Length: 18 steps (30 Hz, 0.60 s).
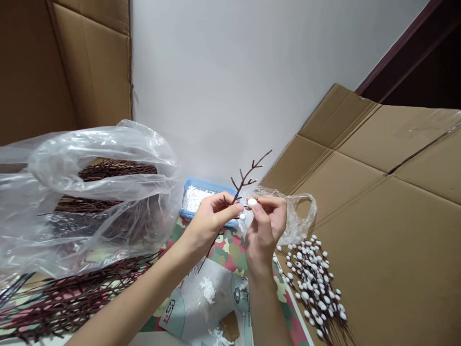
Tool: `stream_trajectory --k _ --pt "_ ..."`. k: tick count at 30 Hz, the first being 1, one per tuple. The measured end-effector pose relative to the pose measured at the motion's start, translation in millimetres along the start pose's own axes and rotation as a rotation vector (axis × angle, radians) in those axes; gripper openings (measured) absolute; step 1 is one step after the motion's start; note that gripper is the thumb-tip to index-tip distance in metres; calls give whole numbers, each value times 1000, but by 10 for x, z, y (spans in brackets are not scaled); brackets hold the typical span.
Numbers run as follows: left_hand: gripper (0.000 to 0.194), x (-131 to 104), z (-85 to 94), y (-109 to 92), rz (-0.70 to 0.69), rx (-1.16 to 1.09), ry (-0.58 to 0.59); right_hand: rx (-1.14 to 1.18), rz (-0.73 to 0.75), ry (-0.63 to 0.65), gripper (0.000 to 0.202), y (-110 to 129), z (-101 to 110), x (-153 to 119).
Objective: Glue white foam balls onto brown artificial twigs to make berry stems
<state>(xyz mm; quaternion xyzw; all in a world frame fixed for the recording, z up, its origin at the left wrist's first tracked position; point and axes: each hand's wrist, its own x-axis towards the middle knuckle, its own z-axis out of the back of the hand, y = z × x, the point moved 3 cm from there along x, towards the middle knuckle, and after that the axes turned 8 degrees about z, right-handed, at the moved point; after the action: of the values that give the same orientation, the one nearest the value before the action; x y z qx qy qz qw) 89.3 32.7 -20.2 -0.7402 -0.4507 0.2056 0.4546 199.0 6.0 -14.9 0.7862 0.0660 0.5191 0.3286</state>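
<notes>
My left hand (219,214) pinches a brown artificial twig (245,179) that slants up to the right, its bare side shoots pointing outward. One white bud (242,217) sits low on the twig, just below my left fingertips. Between thumb and fingers, my right hand (266,218) holds another white bud (252,203) against a side shoot close to the left thumb. Whether that bud is fixed on the shoot cannot be seen. Behind my left hand stands a blue basket (207,182) of small white buds (194,197), partly covered.
A clear plastic bag (104,192) with bare twigs lies left, more bare twigs (82,293) below it. Finished-looking stems with white buds (317,283) lie right, beside cardboard (396,240). White paste (208,290) and a brown piece (229,326) are on a printed sheet (194,312).
</notes>
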Motion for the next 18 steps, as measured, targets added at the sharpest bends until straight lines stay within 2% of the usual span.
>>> stream_trajectory --k 9,18 --pt "23 20 -2 -16 -52 28 -29 79 -61 23 7 -34 -67 -57" --pt "23 16 17 -19 -64 47 -31 33 -84 -4 10 -67 -67 -84"
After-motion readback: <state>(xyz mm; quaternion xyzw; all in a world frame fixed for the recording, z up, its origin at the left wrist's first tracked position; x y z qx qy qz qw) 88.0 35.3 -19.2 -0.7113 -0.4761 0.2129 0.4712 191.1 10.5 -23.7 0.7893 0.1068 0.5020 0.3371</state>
